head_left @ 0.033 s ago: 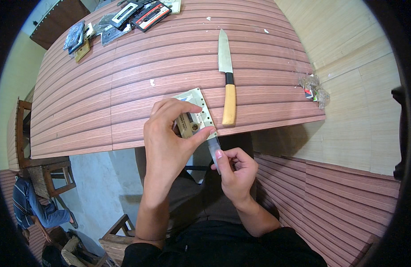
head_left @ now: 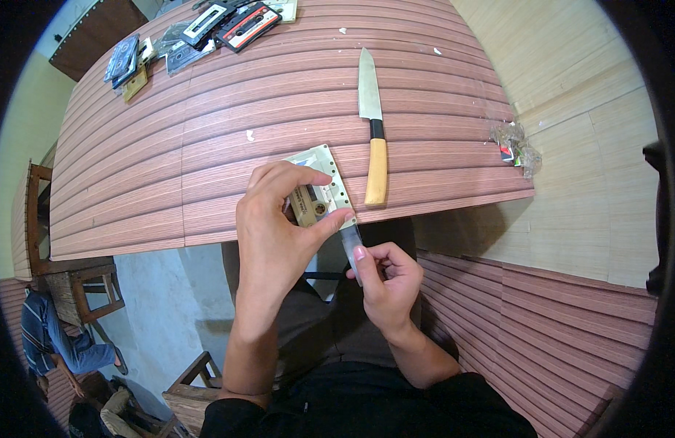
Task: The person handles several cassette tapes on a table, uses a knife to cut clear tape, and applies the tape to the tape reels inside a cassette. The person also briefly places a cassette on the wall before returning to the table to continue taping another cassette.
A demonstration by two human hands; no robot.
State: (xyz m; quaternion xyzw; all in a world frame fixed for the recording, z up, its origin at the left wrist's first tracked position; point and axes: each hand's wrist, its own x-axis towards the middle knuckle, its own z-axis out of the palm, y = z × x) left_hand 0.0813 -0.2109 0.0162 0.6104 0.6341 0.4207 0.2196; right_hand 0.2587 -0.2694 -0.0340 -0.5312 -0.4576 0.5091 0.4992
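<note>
At the table's near edge, my left hand [head_left: 275, 201] is closed on a pale cassette tape [head_left: 340, 191], thumb and fingers pressing its near corner and top. The cassette lies tilted, its row of small holes on the right, partly covered by my fingers. A greyish, see-through strip [head_left: 351, 241] runs from its near end down past the table edge. My right hand [head_left: 389, 285] pinches the lower part of this strip between thumb and fingers. Just right of the cassette, a knife [head_left: 377, 157] with a wooden handle lies untouched, blade pointing away.
Several cassettes [head_left: 248, 28] are heaped at the far left of the table [head_left: 133, 182]. Crumpled clear wrap [head_left: 522, 151] sits at the right edge by the wall. Small white scraps [head_left: 250, 136] dot the tabletop. A wooden stool [head_left: 89, 296] and a seated person [head_left: 63, 339] are at lower left.
</note>
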